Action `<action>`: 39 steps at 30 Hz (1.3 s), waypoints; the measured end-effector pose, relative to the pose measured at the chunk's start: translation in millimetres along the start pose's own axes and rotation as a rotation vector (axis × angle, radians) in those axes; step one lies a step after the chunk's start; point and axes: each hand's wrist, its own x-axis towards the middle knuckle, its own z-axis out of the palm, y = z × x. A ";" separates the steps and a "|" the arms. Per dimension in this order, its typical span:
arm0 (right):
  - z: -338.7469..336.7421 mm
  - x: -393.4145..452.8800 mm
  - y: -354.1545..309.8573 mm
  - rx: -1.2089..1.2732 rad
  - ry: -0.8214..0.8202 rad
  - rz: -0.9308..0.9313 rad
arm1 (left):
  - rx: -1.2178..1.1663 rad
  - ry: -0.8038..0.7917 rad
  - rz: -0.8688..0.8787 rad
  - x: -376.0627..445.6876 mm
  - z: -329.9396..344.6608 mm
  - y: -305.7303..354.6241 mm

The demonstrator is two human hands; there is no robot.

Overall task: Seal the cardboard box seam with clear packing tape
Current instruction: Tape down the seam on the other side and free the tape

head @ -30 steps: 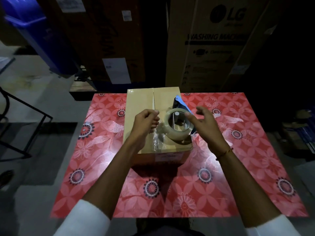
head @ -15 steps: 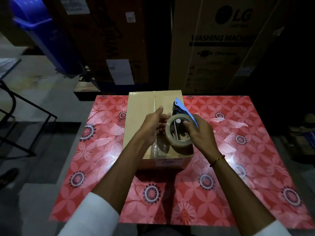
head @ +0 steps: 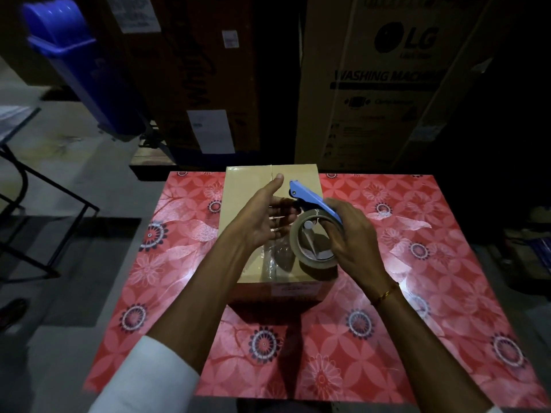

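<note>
A closed cardboard box (head: 247, 189) stands at the far middle of the red floral table (head: 447, 263), its top seam running away from me. A strip of clear tape (head: 269, 257) lies crinkled along the near part of the seam. My right hand (head: 351, 234) grips a blue tape dispenser (head: 313, 201) with a roll of clear tape (head: 313, 248), held just above the box's right half. My left hand (head: 262, 216) hovers over the seam, fingers spread, thumb pointing away, close beside the dispenser's head; whether it pinches the tape end is hidden.
Tall cartons stand behind the table, among them a washing machine carton (head: 387, 84). A blue bin (head: 80, 70) leans at the far left, and a black metal frame (head: 44, 204) stands on the floor to the left.
My right hand has gone from reaching for the roll to gripping the dispenser. My left hand has opened from a pinch and slid farther along the seam.
</note>
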 end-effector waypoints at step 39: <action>-2.4 -23.0 -17.7 1.102 -0.408 0.580 | 0.717 -0.234 0.640 -22.1 -31.5 -15.0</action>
